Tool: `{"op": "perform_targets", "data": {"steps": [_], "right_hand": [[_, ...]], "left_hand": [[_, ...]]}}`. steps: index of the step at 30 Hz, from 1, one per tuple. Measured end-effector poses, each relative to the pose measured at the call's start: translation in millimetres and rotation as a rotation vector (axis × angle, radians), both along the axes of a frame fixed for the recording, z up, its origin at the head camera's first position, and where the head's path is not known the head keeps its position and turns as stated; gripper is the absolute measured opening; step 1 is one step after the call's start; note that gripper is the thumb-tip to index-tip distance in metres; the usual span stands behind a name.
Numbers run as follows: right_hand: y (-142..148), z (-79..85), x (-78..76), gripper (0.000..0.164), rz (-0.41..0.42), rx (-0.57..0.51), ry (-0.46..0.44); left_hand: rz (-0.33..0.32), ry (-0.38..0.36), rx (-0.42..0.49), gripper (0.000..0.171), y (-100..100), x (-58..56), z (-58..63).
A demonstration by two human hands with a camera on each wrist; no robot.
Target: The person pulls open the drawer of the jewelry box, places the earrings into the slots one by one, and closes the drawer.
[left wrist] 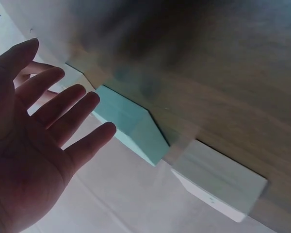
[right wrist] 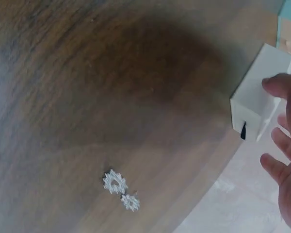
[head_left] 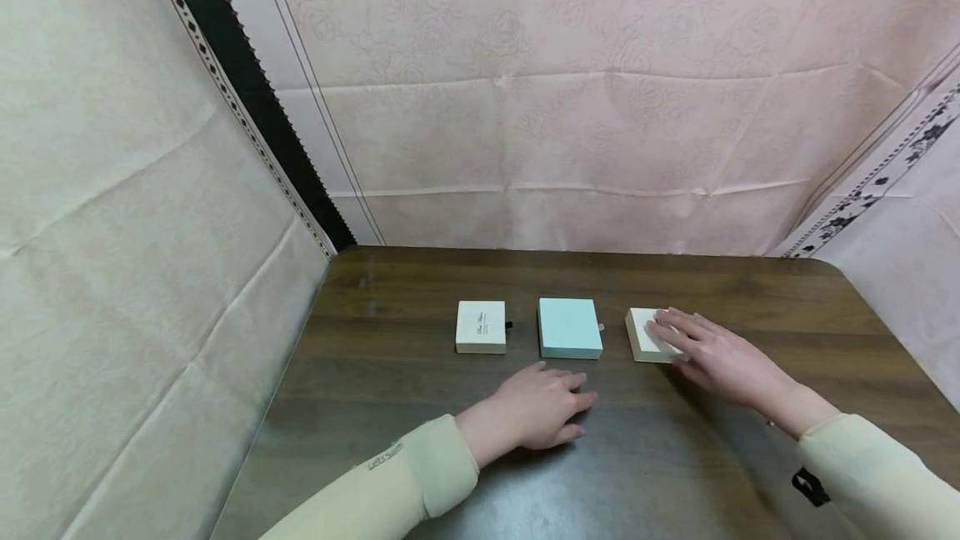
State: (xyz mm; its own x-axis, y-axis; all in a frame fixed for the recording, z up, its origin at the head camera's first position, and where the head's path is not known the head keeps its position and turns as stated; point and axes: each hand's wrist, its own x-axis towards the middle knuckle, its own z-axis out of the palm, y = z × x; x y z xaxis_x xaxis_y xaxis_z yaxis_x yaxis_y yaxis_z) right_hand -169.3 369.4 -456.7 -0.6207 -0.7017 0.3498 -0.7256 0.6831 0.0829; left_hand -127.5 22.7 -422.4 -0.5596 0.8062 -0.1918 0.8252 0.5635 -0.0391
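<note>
Three small flat boxes stand in a row on the brown wooden table. My right hand (head_left: 723,361) reaches over the right white box (head_left: 642,335), fingers extended and spread, covering part of its top. The right wrist view has the thumb (right wrist: 279,86) at this box, whose end carries a black ribbon tab (right wrist: 243,130). My left hand (head_left: 542,407) hovers palm down in front of the turquoise box (head_left: 570,327), holding nothing. Left of that lies a white box (head_left: 481,327) with dark script and a black tab.
A silvery openwork ornament (right wrist: 119,187) lies on the wooden table (right wrist: 63,97) in the right wrist view. Pale patterned cloth (head_left: 570,140) hangs behind the table's back edge, with more cloth (head_left: 135,273) at the left side and a black strip (head_left: 255,82) at the corner.
</note>
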Motion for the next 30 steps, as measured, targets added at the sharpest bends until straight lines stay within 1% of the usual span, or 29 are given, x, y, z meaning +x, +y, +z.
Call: {"op": "perform_targets", "data": {"steps": [4, 8, 13, 18, 22, 26, 30], "right_hand": [[4.4, 7.0, 2.1, 0.079, -0.046, 0.000, -0.014], [10.0, 13.1, 4.5, 0.078, -0.083, -0.008, -0.023], [17.2, 20.7, 7.5, 0.075, -0.127, -0.016, -0.048], [23.2, 27.0, 8.6, 0.075, -0.136, -0.015, -0.052], [27.3, 28.8, 10.0, 0.073, -0.140, -0.022, -0.060], [30.7, 29.4, 11.3, 0.070, -0.155, -0.030, -0.066], [33.6, 30.3, 12.8, 0.069, -0.176, -0.036, -0.084]], "left_hand": [[-0.028, 0.016, 0.006, 0.054, 13.6, -4.7, 3.4], [-0.057, 0.079, 0.010, 0.056, 29.7, -10.5, 6.4], [-0.066, 0.147, 0.042, 0.056, 49.0, -19.9, 8.3], [-0.075, 0.196, 0.061, 0.054, 66.2, -29.6, 8.1], [-0.077, 0.227, 0.046, 0.057, 77.8, -35.1, 6.9], [-0.072, 0.254, 0.031, 0.059, 87.8, -41.6, 3.3], [-0.063, 0.258, 0.015, 0.060, 98.5, -49.1, -1.9]]}}
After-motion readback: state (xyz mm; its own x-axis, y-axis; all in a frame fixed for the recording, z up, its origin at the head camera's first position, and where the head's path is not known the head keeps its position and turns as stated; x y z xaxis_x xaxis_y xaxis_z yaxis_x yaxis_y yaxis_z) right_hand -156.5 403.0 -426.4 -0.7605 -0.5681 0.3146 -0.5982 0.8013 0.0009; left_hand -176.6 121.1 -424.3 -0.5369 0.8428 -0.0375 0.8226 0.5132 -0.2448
